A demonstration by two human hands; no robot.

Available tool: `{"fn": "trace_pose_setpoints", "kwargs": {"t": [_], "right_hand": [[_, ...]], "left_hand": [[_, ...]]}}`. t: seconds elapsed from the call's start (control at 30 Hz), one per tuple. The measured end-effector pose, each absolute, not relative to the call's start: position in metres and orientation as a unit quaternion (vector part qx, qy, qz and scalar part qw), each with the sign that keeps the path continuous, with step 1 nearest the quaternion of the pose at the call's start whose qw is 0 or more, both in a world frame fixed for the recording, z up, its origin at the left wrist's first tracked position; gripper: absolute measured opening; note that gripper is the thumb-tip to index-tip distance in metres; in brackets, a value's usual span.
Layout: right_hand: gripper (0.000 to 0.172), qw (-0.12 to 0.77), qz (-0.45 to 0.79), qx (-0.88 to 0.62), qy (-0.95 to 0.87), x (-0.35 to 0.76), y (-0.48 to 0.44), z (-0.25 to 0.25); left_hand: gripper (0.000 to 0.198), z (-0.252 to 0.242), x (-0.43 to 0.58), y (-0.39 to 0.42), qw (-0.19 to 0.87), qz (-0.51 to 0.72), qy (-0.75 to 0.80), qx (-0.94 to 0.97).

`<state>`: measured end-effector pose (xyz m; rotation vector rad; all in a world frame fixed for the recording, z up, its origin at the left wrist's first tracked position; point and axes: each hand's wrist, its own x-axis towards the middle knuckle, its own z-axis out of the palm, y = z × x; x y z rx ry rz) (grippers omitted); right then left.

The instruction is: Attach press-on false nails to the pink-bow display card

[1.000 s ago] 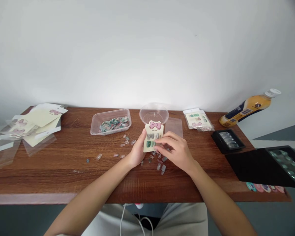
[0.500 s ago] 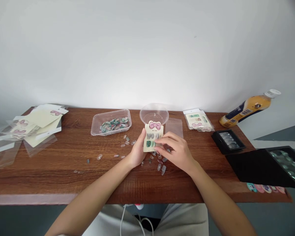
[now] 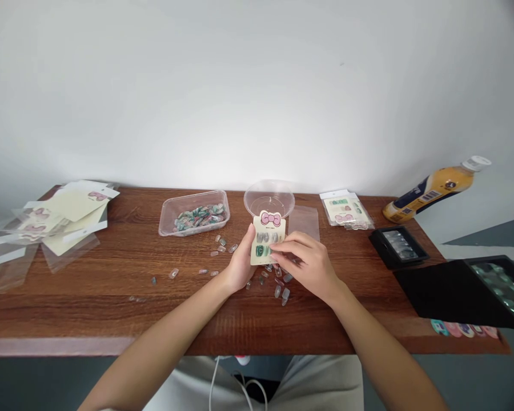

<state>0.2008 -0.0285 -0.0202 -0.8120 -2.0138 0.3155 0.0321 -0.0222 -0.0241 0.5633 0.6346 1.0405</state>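
Observation:
My left hand point(image 3: 241, 264) grips a small cream card point(image 3: 267, 235) with a pink bow on top, holding it upright over the wooden table point(image 3: 111, 297). Rows of grey and green press-on nails sit on the card. My right hand point(image 3: 309, 264) has its fingers pinched together against the card's lower right, on one of the green nails there. Several loose clear nails point(image 3: 278, 285) lie on the wood under and beside both hands.
A clear rectangular tub of coloured nails point(image 3: 194, 212) and a round clear bowl point(image 3: 269, 198) stand behind the card. Cream cards and clear bags point(image 3: 55, 220) pile up far left. Packed cards point(image 3: 344, 209), black trays point(image 3: 397, 244) and a lying yellow bottle point(image 3: 432, 186) sit right.
Almost nothing has moved. My right fingers have shifted very slightly along the card's lower edge while the left hand keeps the card still.

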Motion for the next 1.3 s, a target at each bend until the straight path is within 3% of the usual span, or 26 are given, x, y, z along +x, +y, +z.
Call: {"fn": "trace_pose_setpoints", "kwargs": {"t": [0.53,0.83,1.3], "right_hand": [[0.007,0.458,0.097,-0.332,-0.819,0.1982,-0.0284,-0.0249],[0.016,0.473,0.081,-0.326,-0.814,0.1982,-0.0294,-0.0238],[0.006,0.468,0.056,-0.325,-0.82,0.1955,-0.0295,-0.0262]], "left_hand": [[0.057,-0.0232,0.0327,-0.023,0.789,0.487,0.277,0.252],[0.055,-0.0233,0.0296,-0.0212,0.776,0.496,0.296,0.254],[0.057,-0.0241,0.0313,-0.022,0.778,0.491,0.289,0.264]]}}
